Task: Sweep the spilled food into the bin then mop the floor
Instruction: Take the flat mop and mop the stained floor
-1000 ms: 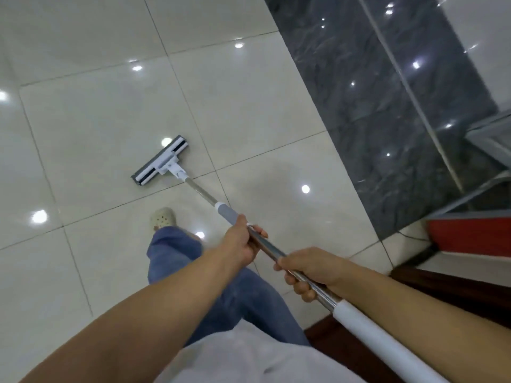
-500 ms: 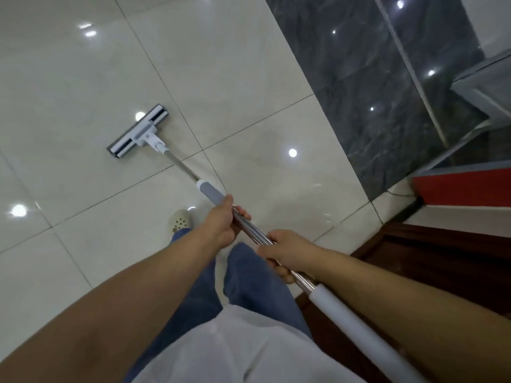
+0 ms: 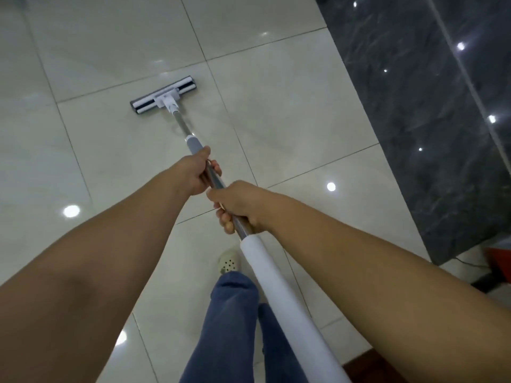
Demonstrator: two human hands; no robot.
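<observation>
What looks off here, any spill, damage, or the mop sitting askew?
Nothing stands out. The mop head lies flat on the tile floor, its pole straight and gripped by the left hand and right hand. No food or puddle shows on the tiles in view, only light reflections.

Open floor (image 3: 110, 147); dark wall (image 3: 414, 134) rightward.

Single head-worn wide-angle view, facing forward and steeply down, close above the tiled floor (image 3: 276, 120)
</observation>
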